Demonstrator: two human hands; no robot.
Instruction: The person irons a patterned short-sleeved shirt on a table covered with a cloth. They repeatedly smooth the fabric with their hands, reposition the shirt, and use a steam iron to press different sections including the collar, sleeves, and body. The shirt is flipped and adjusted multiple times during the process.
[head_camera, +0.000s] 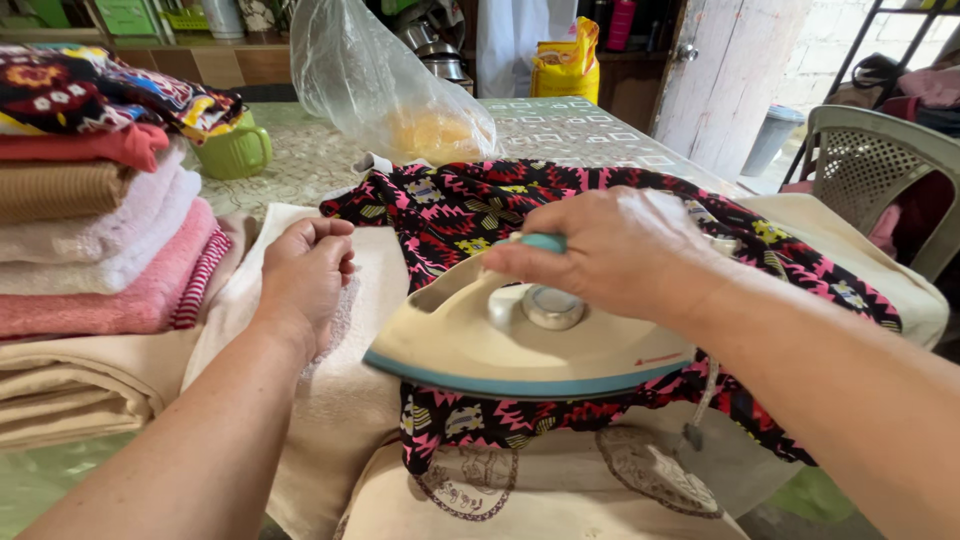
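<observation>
while the cream iron (520, 340) is gripped by its handle in the right hand (615, 250) upon the patterned garment (460, 215), whose edge is pinched, it seems, by the clenched left hand (305, 275), folded laundry (95, 200) is already stacked alongside.

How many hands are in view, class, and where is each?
2. The left hand rests closed on the cream cloth beside the patterned garment; the right hand grips the iron on that garment.
</observation>
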